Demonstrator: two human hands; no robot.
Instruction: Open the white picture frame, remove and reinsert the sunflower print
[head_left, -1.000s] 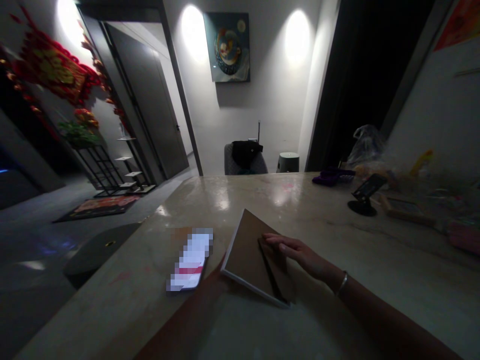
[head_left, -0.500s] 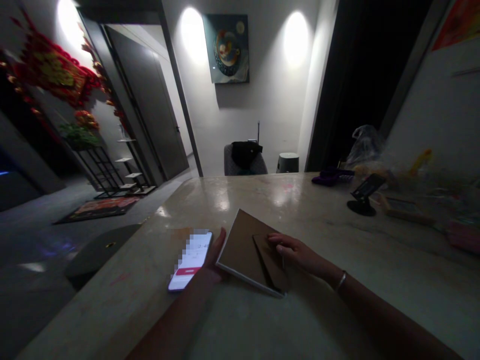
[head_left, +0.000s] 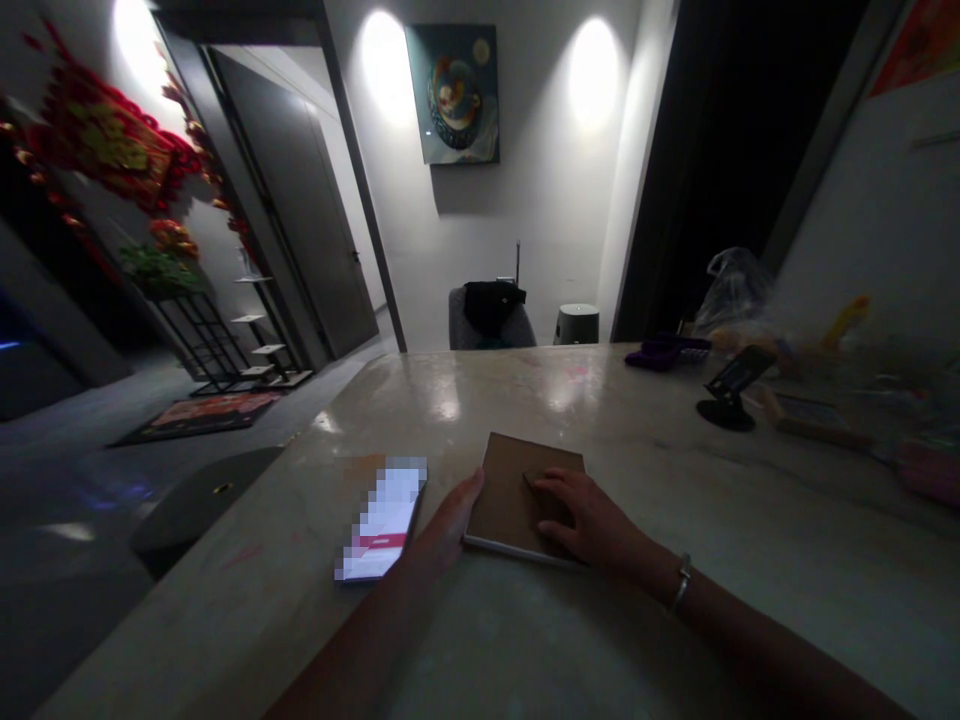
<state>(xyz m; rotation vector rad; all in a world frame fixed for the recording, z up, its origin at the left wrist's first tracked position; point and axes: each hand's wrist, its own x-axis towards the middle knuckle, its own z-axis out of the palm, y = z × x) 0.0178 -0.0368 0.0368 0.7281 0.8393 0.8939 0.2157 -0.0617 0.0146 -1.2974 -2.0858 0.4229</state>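
A flat, brown-covered notebook point(head_left: 504, 500) with pale edges lies on the marble-patterned table in front of me. My left hand point(head_left: 448, 522) grips its left edge, with the thumb along the side; the other fingers are mostly hidden. Across the right part of the cover rests my right hand point(head_left: 589, 515), fingers apart and slightly bent, palm down. A short dark line shows at its fingertips; most of it is hidden under the hand. To the left of the notebook, close to my left forearm, lies a phone point(head_left: 386, 525) with a lit, partly blurred screen.
On the table's right side stand a black phone stand point(head_left: 727, 405), a purple item point(head_left: 664, 352), a clear plastic bag point(head_left: 735, 290) and a pink object point(head_left: 930, 468). Beyond the far edge is a chair point(head_left: 459, 325) with a black item over it. A dark stool point(head_left: 202, 505) sits at the left.
The notebook has turned to lie straighter and shifted right. My left hand moved right with it. The long dark gap across the cover is now largely covered by my right hand.
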